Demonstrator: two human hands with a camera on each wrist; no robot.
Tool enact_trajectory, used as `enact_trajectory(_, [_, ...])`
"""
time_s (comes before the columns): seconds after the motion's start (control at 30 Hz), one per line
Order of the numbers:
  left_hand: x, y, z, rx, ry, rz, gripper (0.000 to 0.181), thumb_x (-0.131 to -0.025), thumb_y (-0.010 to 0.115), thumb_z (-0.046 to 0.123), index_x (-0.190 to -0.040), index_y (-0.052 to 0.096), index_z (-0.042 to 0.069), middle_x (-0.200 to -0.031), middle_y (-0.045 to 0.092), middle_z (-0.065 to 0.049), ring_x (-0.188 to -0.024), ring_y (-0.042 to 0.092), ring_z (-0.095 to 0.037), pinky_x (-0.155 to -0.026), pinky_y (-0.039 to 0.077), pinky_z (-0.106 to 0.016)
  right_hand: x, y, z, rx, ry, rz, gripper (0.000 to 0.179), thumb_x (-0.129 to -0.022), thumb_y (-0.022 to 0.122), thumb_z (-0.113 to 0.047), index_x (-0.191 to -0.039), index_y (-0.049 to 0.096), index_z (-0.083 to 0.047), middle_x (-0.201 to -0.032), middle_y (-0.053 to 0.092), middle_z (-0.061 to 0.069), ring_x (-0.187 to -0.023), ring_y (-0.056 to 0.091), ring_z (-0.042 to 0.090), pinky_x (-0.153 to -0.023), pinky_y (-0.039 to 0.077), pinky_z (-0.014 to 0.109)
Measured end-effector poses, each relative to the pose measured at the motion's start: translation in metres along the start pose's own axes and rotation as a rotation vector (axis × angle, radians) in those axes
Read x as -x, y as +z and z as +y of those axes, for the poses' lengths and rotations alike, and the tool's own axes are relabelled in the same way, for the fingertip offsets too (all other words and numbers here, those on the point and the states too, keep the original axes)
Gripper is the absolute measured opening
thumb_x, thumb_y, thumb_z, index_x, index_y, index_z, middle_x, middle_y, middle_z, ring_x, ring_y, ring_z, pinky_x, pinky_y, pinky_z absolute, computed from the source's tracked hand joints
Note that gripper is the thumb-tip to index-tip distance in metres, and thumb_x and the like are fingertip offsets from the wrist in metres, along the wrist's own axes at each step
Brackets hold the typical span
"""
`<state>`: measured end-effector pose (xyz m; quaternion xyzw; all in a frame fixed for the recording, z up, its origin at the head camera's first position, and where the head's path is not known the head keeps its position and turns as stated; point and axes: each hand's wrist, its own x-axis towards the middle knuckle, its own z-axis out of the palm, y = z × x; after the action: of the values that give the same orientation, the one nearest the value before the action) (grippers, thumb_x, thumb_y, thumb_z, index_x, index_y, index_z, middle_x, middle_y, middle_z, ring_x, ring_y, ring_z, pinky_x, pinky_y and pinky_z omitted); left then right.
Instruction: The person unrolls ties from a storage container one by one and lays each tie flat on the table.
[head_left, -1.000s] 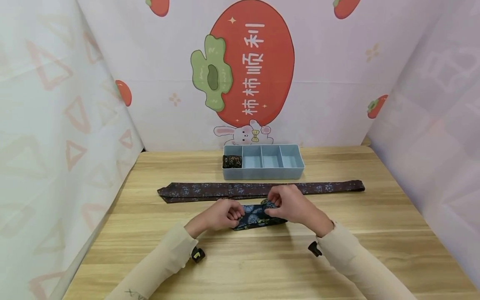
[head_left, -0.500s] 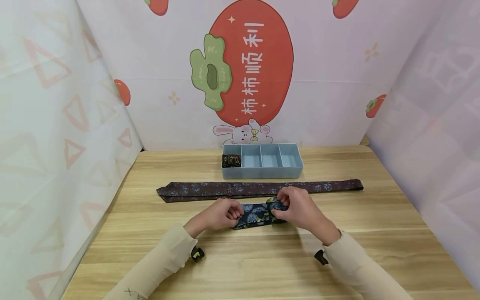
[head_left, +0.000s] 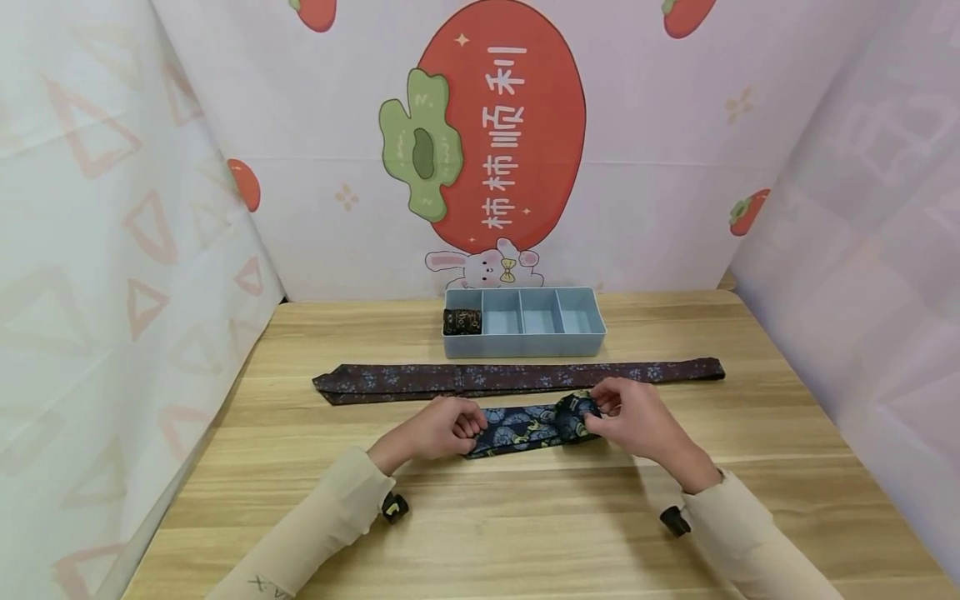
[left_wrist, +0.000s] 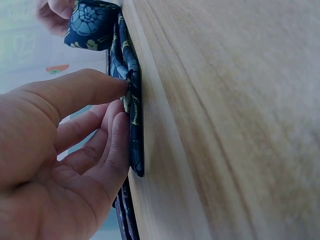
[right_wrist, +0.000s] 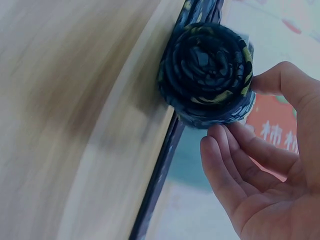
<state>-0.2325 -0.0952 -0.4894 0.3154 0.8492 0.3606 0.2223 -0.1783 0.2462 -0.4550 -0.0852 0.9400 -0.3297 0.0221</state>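
A navy necktie [head_left: 517,427] with blue flowers and yellow marks lies partly flat on the table. Its right part is wound into a round roll [right_wrist: 207,75], whose coiled end faces the right wrist camera. My right hand [head_left: 641,422] grips this roll from its right side, thumb on one side and fingers on the other. At the flat pointed end, my left hand [head_left: 444,429] pinches the fabric, the thumb and curled fingertips close together in the left wrist view. Just behind, a dark maroon necktie [head_left: 405,379] with small blue flowers stretches out lengthwise.
A light blue box [head_left: 525,346] with several compartments stands at the back of the wooden table [head_left: 480,533]. Its leftmost compartment holds a black rolled item [head_left: 462,322] with brownish patterning. Printed cloth [head_left: 637,225] hangs behind and at both sides.
My right hand has moved to the right, and the roll now sits farther right with more of the navy necktie's flat length showing. The left hand has stayed at the pointed end.
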Motion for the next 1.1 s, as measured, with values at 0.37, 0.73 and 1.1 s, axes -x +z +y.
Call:
enact_trajectory(0.37, [0.0, 0.0, -0.003, 0.003, 0.003, -0.002, 0.022, -0.093, 0.071, -0.001, -0.114, 0.074, 0.005, -0.104, 0.072, -0.004, -0.09, 0.066, -0.008, -0.079, 0.059, -0.018, 0.003, -0.015, 0.004, 0.028, -0.008, 0.028, 0.029, -0.092, 0.078, -0.019, -0.115, 0.074, -0.001, -0.1, 0.076, 0.008, -0.088, 0.07, 0.017, -0.079, 0.062, 0.038])
enact_trajectory(0.73, [-0.001, 0.0, -0.004, 0.001, 0.008, -0.002, 0.023, -0.093, 0.072, -0.002, -0.114, 0.074, 0.006, -0.104, 0.072, -0.003, -0.09, 0.067, -0.009, -0.079, 0.059, -0.019, -0.008, -0.015, -0.022, 0.073, -0.189, -0.07, 0.034, -0.09, 0.083, -0.012, -0.122, 0.073, -0.004, -0.114, 0.075, 0.01, -0.099, 0.073, 0.023, -0.087, 0.064, 0.046])
enact_trajectory(1.1, [0.002, 0.0, -0.006, 0.0, 0.014, 0.008, 0.022, -0.093, 0.072, -0.001, -0.113, 0.074, 0.006, -0.103, 0.072, -0.003, -0.089, 0.066, -0.008, -0.079, 0.059, -0.018, -0.011, 0.002, -0.022, 0.187, -0.252, -0.045, 0.037, -0.084, 0.091, -0.017, -0.115, 0.074, -0.006, -0.106, 0.072, 0.003, -0.094, 0.068, 0.016, -0.081, 0.062, 0.038])
